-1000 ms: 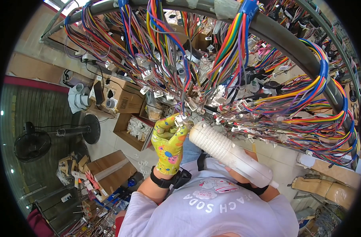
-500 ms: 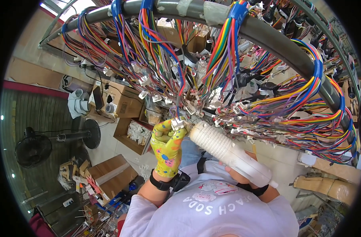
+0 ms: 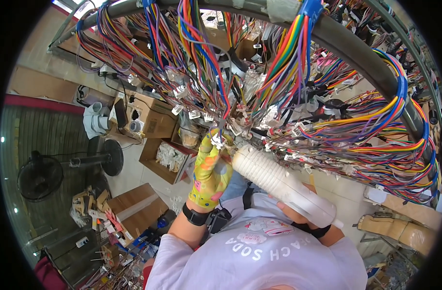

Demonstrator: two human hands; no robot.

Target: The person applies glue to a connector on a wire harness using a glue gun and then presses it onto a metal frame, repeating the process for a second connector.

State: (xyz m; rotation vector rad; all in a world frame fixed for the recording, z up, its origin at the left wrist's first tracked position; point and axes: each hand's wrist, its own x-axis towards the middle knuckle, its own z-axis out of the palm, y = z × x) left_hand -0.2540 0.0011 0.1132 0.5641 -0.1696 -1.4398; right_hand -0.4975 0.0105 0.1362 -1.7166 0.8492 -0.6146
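My left hand point(image 3: 210, 175), in a yellow flowered glove, is closed with its fingertips pinching a small white wire connector point(image 3: 217, 140). Thin wires run up from that connector into the hanging bundle point(image 3: 222, 96). Under a long white hand tool point(image 3: 286, 186) with a ribbed front end, my right hand point(image 3: 298, 212) is bare and wrapped round its body; most of the fingers are hidden behind it. The tool's ribbed tip points up and left, close beside the gloved fingers. Its exact kind cannot be made out.
A curved grey pipe rail point(image 3: 346, 53) arches overhead, hung with coloured wire bundles ending in white connectors. At the left stand a cardboard box point(image 3: 153, 116), an open box of white pieces point(image 3: 168, 162), a black fan point(image 3: 39, 176) and another carton point(image 3: 138, 208).
My left hand has turned and risen slightly with the connector, its fingers nearer the hanging wires. The white tool has barely moved. The rail and bundles have shifted in view.
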